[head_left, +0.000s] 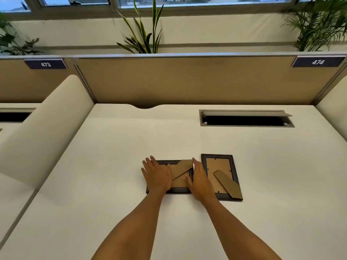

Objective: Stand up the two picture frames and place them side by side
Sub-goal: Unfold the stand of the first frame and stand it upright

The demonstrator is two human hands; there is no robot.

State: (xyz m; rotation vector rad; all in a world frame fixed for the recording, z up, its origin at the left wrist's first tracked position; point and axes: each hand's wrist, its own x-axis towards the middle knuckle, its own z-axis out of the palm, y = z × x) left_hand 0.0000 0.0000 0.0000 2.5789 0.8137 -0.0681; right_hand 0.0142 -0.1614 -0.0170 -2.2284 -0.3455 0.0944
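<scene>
A: Two frames lay face down near the desk's [105,184] front edge, about mid-width, just beside each other. Hands?

B: Both on the left frame [178,190]. Left hand [157,175] lay flat, fingers spread, gripping nothing. Right hand [200,180] was open at its right edge, thumb by the lifted stand [181,168]; actual grip, couldn't tell.

A: Right frame [221,177]?

B: Untouched, stand flat. Long axis ran front-to-back; the left frame's ran side-to-side. Right hand was nearer it.
</scene>
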